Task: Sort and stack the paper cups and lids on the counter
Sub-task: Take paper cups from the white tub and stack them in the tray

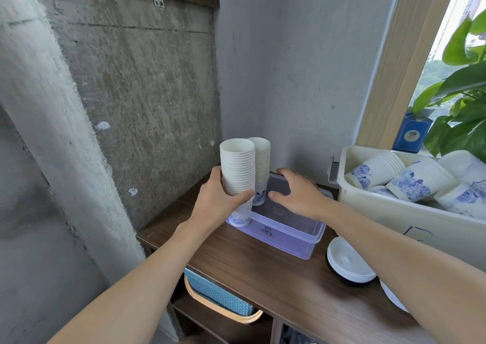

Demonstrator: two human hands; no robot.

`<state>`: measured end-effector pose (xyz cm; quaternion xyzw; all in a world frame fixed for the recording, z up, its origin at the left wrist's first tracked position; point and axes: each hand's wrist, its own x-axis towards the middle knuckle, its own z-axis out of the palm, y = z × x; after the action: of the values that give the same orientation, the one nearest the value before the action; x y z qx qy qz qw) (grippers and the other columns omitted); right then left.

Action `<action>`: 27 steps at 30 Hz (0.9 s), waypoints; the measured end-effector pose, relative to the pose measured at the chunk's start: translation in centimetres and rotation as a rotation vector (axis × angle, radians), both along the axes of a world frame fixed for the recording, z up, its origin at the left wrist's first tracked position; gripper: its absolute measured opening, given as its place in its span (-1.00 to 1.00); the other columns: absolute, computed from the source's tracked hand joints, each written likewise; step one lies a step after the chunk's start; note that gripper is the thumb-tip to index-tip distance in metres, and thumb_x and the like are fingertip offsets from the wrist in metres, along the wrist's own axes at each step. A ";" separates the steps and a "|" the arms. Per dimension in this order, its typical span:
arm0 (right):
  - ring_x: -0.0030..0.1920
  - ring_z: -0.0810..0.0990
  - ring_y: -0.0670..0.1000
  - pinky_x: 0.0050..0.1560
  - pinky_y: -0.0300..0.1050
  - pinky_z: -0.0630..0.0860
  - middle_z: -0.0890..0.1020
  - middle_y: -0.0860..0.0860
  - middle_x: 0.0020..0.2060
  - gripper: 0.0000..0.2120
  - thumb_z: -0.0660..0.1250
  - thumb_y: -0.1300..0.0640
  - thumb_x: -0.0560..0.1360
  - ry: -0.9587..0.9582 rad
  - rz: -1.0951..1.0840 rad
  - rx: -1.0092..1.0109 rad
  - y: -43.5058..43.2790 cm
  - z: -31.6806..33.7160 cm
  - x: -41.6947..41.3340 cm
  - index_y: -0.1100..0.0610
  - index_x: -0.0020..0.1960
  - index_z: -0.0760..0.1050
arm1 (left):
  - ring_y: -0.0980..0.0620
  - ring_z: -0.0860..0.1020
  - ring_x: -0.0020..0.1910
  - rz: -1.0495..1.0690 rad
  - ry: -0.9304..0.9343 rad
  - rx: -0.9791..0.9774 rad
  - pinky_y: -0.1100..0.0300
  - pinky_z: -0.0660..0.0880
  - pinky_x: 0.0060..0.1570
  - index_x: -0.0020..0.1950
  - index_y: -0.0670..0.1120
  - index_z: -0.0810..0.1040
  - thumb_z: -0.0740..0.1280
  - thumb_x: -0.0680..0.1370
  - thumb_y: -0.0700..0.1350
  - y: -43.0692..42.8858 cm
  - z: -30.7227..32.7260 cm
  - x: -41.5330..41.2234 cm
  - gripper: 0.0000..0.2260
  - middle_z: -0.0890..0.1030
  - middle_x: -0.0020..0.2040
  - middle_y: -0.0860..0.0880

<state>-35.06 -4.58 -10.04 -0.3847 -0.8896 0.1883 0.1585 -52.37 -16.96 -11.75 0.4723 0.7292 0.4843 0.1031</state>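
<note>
My left hand [221,199] grips a tall stack of white paper cups [238,167], holding it upright at the left end of a clear plastic box [289,234]. A second tall cup stack [261,170] stands in the box right behind it. My right hand [297,193] hovers over the box with fingers spread and relaxed, holding nothing. A cream tub [373,212] at the right holds several loose white cups with blue prints [418,179]. A pile of white lids [349,262] lies on the wooden counter [263,267] near my right forearm.
Concrete walls close off the left and back. A window frame, a blue box [413,133] and a leafy plant [462,101] stand at the far right. A blue woven basket [221,296] sits on the shelf under the counter. Another white lid [391,295] lies at the counter's right.
</note>
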 end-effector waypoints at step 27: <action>0.10 0.48 0.04 0.10 0.04 0.44 0.54 0.00 0.10 -0.68 0.30 0.10 0.53 0.259 -0.330 0.311 -1.1 7.9 21.2 0.09 0.28 0.45 | 0.04 0.54 -0.05 -0.416 0.362 0.134 0.02 0.54 0.04 0.12 -0.04 0.53 0.48 0.50 0.11 6.4 9.6 20.2 -0.68 0.58 -0.03 0.02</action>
<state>-13.86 -5.68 -2.19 -0.4685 -0.8052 0.0687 0.3569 -32.16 -10.52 -2.18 0.6965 0.5895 0.4075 0.0370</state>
